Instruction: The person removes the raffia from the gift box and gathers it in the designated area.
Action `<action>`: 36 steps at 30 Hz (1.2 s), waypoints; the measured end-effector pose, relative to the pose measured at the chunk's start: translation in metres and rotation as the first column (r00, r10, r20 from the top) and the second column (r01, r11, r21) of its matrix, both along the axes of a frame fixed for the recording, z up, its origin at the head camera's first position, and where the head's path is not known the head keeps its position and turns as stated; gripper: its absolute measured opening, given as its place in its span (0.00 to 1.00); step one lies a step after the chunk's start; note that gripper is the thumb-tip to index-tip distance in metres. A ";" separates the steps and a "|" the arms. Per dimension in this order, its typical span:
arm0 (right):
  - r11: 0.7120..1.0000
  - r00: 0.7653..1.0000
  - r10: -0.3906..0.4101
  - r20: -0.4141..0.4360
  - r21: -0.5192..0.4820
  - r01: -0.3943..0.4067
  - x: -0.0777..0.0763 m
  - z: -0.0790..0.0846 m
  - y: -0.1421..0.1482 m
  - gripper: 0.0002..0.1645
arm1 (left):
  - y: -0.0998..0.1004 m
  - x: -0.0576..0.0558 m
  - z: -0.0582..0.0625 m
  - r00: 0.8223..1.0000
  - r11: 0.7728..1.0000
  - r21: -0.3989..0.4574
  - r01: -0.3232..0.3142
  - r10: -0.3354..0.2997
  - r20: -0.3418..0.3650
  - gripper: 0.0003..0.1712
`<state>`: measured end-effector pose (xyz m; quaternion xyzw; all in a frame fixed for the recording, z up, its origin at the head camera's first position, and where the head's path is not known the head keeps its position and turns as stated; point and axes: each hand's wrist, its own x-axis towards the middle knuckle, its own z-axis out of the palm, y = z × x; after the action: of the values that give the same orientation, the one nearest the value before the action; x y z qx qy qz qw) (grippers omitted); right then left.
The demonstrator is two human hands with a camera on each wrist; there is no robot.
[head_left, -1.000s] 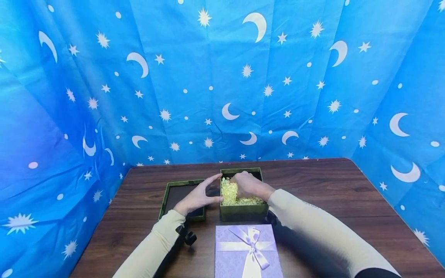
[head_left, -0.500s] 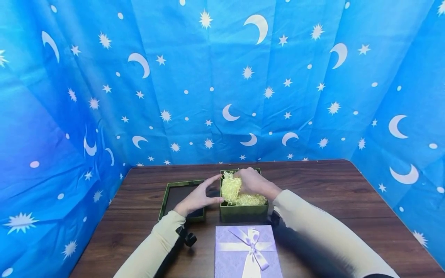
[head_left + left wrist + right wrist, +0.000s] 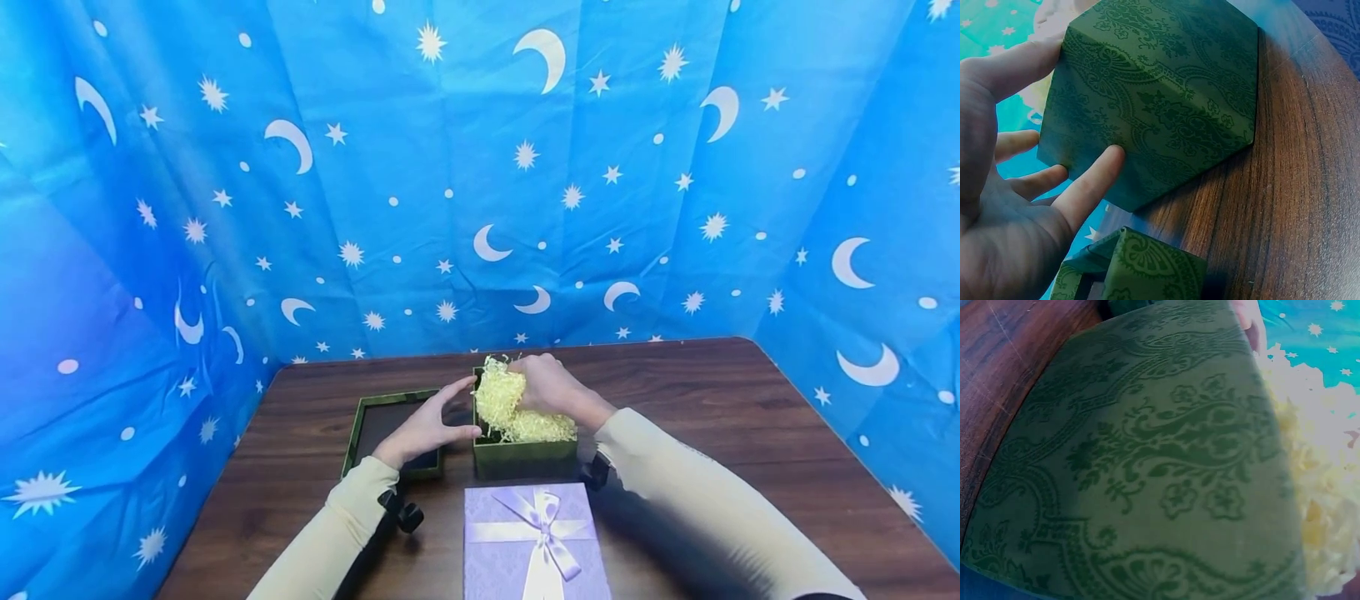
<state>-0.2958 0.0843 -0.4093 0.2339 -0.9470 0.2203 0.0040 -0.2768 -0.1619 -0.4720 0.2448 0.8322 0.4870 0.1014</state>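
Observation:
A green patterned box [image 3: 525,460] stands on the table with its top uncovered, holding yellow shredded paper [image 3: 543,427]. My right hand [image 3: 553,390] grips a raised clump of that paper [image 3: 498,396] above the box's far left part. My left hand [image 3: 422,429] steadies the box at its left side, thumb and fingers spread. The left wrist view has the left hand [image 3: 1016,219] with extended fingers touching the patterned wall [image 3: 1160,94]. In the right wrist view, the box wall [image 3: 1166,450] hides most of the right hand, and shredded paper [image 3: 1329,512] shows along the rim.
Left of the box lies its green lid [image 3: 386,421], dark inside facing up. A purple gift box [image 3: 495,562] with a ribbon bow [image 3: 546,527] sits at the table's front. A blue star-and-moon cloth [image 3: 420,167] surrounds the dark wooden table [image 3: 675,392].
My right hand has risen a little, pulling the clump of shredded paper upward out of the box. My left hand keeps its place at the box's left side.

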 end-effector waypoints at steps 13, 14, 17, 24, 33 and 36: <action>0.998 0.999 -0.034 -0.012 -0.054 0.034 0.005 0.017 0.006 0.39 | 0.000 0.004 0.000 1.000 1.000 -0.013 -0.028 0.028 0.005 0.52; 0.998 0.999 -0.037 -0.015 -0.056 0.036 0.005 0.018 0.007 0.39 | 0.000 0.004 0.000 1.000 0.999 -0.015 -0.029 0.030 0.005 0.51; 0.997 0.999 -0.049 -0.011 -0.066 0.048 0.007 0.022 0.012 0.39 | 0.002 0.002 -0.001 1.000 1.000 -0.018 -0.017 0.017 -0.006 0.49; 0.993 0.998 -0.055 -0.005 -0.103 0.054 0.007 0.034 0.018 0.38 | 0.003 0.000 0.002 1.000 1.000 0.001 -0.018 0.018 -0.014 0.49; 0.991 0.997 -0.076 -0.032 -0.108 0.072 0.014 0.049 0.027 0.40 | 0.003 0.002 0.004 1.000 0.999 -0.028 -0.022 0.022 -0.019 0.49; 0.988 0.996 -0.084 -0.009 -0.131 0.082 0.018 0.052 0.032 0.40 | 0.002 0.003 0.002 1.000 0.999 -0.034 -0.025 0.024 -0.010 0.49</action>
<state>-0.2782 0.1166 -0.3578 0.1953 -0.9393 0.2799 0.0353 -0.2742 -0.1601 -0.4699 0.2353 0.8437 0.4729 0.0956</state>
